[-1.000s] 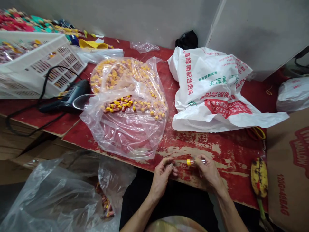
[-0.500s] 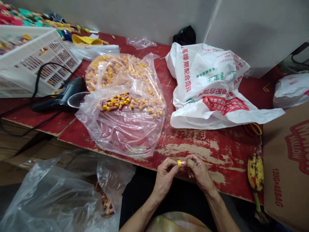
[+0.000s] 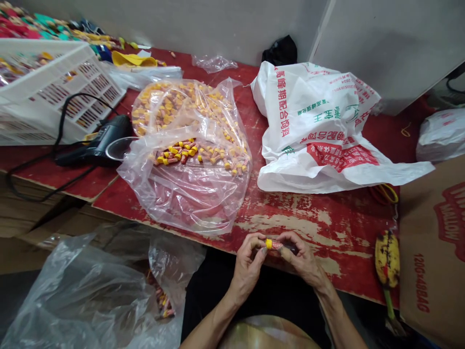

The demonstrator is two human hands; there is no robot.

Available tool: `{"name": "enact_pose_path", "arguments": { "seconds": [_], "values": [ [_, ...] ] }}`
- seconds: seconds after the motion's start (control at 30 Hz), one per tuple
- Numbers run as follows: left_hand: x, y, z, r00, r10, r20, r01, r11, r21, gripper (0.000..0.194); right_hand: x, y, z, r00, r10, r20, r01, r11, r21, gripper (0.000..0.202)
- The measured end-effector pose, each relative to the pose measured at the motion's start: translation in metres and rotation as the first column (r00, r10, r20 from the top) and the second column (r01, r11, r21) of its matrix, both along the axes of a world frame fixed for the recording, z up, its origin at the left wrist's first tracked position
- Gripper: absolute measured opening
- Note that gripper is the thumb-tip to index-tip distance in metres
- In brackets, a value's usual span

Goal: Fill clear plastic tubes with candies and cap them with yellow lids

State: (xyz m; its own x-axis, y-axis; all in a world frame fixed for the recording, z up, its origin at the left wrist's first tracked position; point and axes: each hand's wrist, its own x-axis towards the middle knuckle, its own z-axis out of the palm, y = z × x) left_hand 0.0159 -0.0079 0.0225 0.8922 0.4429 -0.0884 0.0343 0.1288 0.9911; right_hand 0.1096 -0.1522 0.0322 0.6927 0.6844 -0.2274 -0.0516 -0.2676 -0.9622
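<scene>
Between my two hands, just over the table's front edge, is a small tube [image 3: 275, 245] with a yellow cap and reddish contents. My left hand [image 3: 250, 259] pinches it at the yellow end. The fingers of my right hand [image 3: 298, 257] are closed on its other end. Behind and to the left lies a clear plastic bag [image 3: 196, 194] holding several similar yellow-capped pieces [image 3: 178, 151]. A white printed sack [image 3: 319, 126] lies on the table behind my right hand.
The worn red table [image 3: 283, 213] carries a white basket [image 3: 87, 87] and a black heat gun [image 3: 105, 140] at left. A banana [image 3: 387, 257] and a cardboard box [image 3: 428, 232] stand at right. Clear plastic [image 3: 90, 286] hangs below the front edge.
The view has shifted slightly. The tube has turned a little between my hands, and my right fingers have shifted along its far end.
</scene>
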Motion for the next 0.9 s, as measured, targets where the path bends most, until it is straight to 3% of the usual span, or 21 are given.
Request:
{"name": "enact_pose_path", "arguments": {
  "seconds": [0.17, 0.37, 0.6, 0.73, 0.9],
  "values": [
    [0.000, 0.005, 0.001, 0.999, -0.018, -0.028, 0.011, 0.973, -0.231, 0.013, -0.001, 0.001, -0.001, 0.999, 0.029, -0.034, -0.030, 0.999, -0.022, 0.028],
    [-0.001, 0.010, 0.000, 0.998, -0.027, -0.053, 0.024, 0.998, -0.057, 0.013, -0.004, 0.007, 0.005, 0.998, 0.014, 0.062, -0.008, 0.996, -0.085, 0.032],
    [-0.004, 0.010, -0.005, 0.995, -0.025, -0.095, -0.015, 0.919, -0.394, 0.019, 0.000, 0.004, 0.000, 1.000, 0.010, 0.011, -0.009, 0.996, -0.091, 0.033],
    [-0.003, 0.015, -0.008, 0.995, 0.051, -0.089, -0.083, 0.909, -0.408, 0.028, -0.001, 0.002, 0.000, 1.000, -0.025, 0.015, 0.025, 0.999, -0.042, 0.032],
    [-0.004, 0.014, -0.010, 0.996, 0.000, -0.084, -0.037, 0.897, -0.441, 0.024, -0.003, 0.006, 0.002, 0.998, 0.040, 0.048, -0.037, 0.997, -0.068, 0.029]
  ]
}}
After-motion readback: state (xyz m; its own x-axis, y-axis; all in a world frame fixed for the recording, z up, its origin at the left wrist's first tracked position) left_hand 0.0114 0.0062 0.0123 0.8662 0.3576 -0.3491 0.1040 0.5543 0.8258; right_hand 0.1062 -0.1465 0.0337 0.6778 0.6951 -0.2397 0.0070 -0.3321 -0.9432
